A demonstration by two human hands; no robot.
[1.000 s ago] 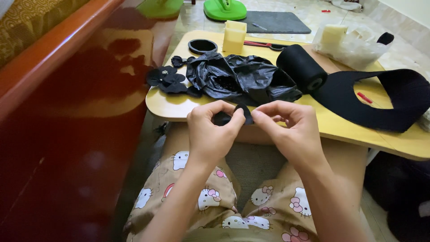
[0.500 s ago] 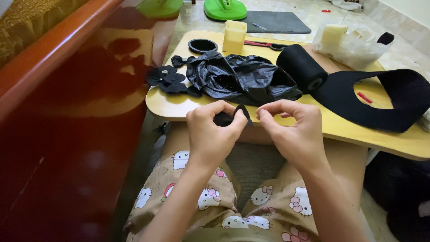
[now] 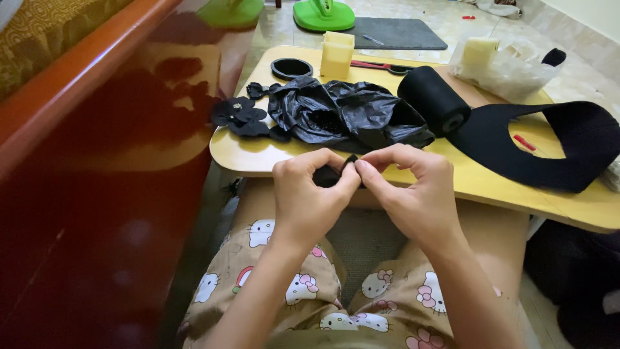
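Both hands meet in a shared grip (image 3: 345, 171) on a small scrap of fabric (image 3: 329, 176), just in front of the near edge of the worktop (image 3: 245, 155) and above the lap. Straight beyond the grip, on the worktop, lies a crumpled plastic bag (image 3: 349, 116), with fabric flowers (image 3: 242, 117) to its left and a fabric roll (image 3: 434, 100) to its right. Further behind stand a round lid (image 3: 292, 68) and a block (image 3: 338, 54), and far right of the grip lies a wide fabric strip (image 3: 549, 142).
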